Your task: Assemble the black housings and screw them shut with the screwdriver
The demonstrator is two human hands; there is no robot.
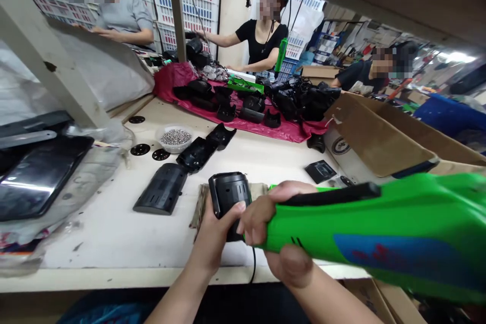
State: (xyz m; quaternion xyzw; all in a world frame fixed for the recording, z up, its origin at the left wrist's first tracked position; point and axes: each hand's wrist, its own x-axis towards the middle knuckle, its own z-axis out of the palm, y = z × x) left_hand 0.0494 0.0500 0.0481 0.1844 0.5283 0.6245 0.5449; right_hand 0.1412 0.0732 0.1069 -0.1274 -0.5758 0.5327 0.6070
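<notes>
Over the front of the white table, my left hand (212, 235) is wrapped round a black plastic housing (230, 192) with slots in its side. My right hand (275, 217) grips the near end of a long green plastic tool body (315, 223), which carries a blue patch and a black strip. That body reaches out past the right edge and is blurred there. Housing and green body meet between my hands; whether they are joined is hidden by my fingers. A black cord (253, 266) hangs below them. Under the housing lies a worn cardboard-like pad (199, 207).
Left of my hands lie black half-shells (161, 190) and a bowl (175, 139) of small metal parts. A black square part (319, 171) and an open cardboard box (383, 134) are at right. A red cloth (172, 78) bears many black parts. Several people sit beyond.
</notes>
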